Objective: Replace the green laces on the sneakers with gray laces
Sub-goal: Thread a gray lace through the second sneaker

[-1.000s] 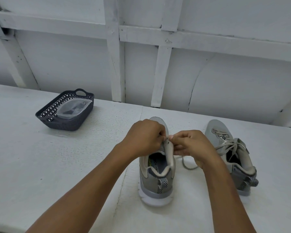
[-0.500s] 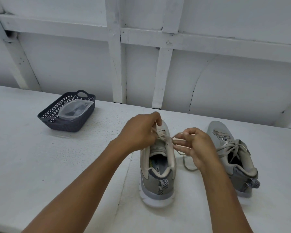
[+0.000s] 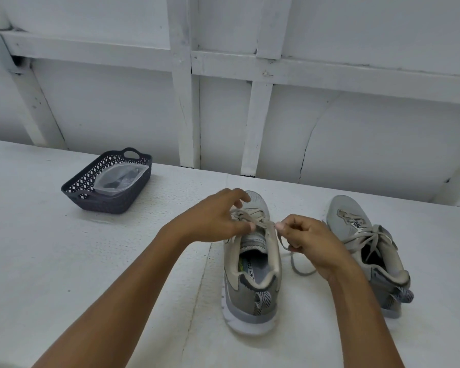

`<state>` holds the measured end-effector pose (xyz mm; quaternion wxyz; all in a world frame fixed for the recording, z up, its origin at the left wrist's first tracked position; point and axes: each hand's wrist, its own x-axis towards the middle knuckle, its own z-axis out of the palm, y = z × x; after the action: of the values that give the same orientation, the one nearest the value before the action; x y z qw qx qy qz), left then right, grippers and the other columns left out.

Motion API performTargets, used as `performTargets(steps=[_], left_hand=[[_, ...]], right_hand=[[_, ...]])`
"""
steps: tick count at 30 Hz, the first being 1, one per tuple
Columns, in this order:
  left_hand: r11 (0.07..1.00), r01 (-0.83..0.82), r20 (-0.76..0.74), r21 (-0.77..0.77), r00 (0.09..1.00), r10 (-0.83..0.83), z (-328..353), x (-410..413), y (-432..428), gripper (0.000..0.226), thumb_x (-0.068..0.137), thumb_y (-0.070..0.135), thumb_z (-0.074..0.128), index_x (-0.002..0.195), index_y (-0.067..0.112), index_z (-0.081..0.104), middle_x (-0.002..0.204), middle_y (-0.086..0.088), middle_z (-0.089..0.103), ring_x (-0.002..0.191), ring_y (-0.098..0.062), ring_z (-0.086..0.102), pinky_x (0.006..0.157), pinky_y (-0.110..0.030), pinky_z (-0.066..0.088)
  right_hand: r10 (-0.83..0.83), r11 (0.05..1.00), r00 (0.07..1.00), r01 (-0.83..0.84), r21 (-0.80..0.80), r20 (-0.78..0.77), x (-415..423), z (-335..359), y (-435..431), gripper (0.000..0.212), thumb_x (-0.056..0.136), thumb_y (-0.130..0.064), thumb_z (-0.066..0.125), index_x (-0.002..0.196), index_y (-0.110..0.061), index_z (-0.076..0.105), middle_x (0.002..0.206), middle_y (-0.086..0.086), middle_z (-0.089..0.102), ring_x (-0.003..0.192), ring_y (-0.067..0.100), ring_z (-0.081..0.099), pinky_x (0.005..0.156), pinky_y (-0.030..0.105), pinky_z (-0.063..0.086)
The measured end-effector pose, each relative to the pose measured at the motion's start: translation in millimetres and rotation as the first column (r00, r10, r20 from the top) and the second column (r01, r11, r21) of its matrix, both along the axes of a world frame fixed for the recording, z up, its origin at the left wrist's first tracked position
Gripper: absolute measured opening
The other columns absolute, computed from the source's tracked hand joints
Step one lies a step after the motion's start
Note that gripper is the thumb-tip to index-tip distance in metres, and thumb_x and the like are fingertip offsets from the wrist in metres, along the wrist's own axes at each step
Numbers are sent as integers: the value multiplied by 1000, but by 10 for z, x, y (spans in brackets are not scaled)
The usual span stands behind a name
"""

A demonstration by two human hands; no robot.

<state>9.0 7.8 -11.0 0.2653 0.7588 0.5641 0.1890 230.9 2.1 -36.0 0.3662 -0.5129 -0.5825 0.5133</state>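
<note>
Heel toward the body, toe toward the wall: near sneaker (image 3: pixel 250 288) upright on the table (image 3: pixel 64 261), long axis running straight away between the two forearms, directly under both hands. Left hand (image 3: pixel 218 219) over the left side of the eyelet rows, fingers loosely curled above the lace (image 3: pixel 260 221), thumb tip against a strand; cannot tell whether truly pinching. Right hand (image 3: pixel 308 243) just off the shoe's right edge, thumb and forefinger pinching the same lace where it leaves the eyelets, loose tail looping on the table below that hand. Held span crosswise to the shoe's axis, so probably calls for a sideways draw to the right with the left steadying. Second sneaker (image 3: pixel 367 248) just beyond the right hand, laced and tied. Basket (image 3: pixel 117 203) holding a clear bag (image 3: pixel 120 179) well apart to the left, nearer the left hand.
</note>
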Motion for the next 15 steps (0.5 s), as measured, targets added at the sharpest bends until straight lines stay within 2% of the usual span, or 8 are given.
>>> performTargets(steps=[2,4,6,8,10,12,14,15], left_hand=[[1000,-1,-10,-15,1000,1,-13,-15,-9,60,87,45,70,139,31,43,130,8,50,102,-12,56,74,-20,42],[999,-22,-3,-32,1000,22,-18,-39,-17,59,87,42,69,139,31,43,131,8,50,102,-11,56,76,-22,43],[998,-35,8,-58,999,36,-14,-60,-28,58,87,41,69,139,31,44,130,8,50,101,-11,58,80,-25,46],[997,-41,12,-73,999,42,-6,-68,-37,58,88,40,69,139,30,44,129,8,50,102,-11,58,84,-27,48],[996,-42,8,-80,999,43,-1,-64,-43,57,88,40,68,138,30,44,129,8,50,103,-12,58,86,-29,48],[996,-46,-1,-82,999,46,-3,-61,-39,56,88,39,68,138,30,45,130,8,50,104,-12,58,85,-29,48],[995,-47,-2,-84,999,47,2,-59,-31,56,88,38,68,138,30,45,130,8,50,104,-11,58,84,-28,47],[995,-48,-2,-85,999,48,6,-59,-30,56,88,38,68,138,30,45,130,9,50,104,-11,58,83,-27,47]], right_hand=[[-80,996,955,66,-58,-286,-21,35,35,26,96,-12,56,71,-14,56,65,-1,59,65,16,56,71,29,51],[-175,980,770,78,-182,-613,3,80,69,27,99,-11,48,72,-11,51,73,10,68,69,24,67,73,36,60],[-285,953,651,114,-280,-704,41,88,98,32,101,-14,44,69,-12,47,54,5,55,50,19,57,57,32,60],[-340,937,718,203,-285,-608,61,69,108,35,101,-19,49,67,-16,40,47,-3,34,40,11,33,41,21,42],[-294,954,850,235,-186,-437,77,34,115,31,97,-19,59,70,-17,42,50,-6,27,40,8,23,37,19,26],[-149,988,977,142,-57,-150,94,27,86,21,91,-22,68,76,-16,55,52,-7,29,43,8,21,39,19,20],[35,999,996,-32,-29,84,96,22,44,17,88,-24,72,77,-13,65,51,-6,33,44,9,21,43,20,17],[84,996,990,-80,-34,115,87,19,32,17,88,-22,72,76,-11,67,50,-5,35,45,9,22,44,21,17]])
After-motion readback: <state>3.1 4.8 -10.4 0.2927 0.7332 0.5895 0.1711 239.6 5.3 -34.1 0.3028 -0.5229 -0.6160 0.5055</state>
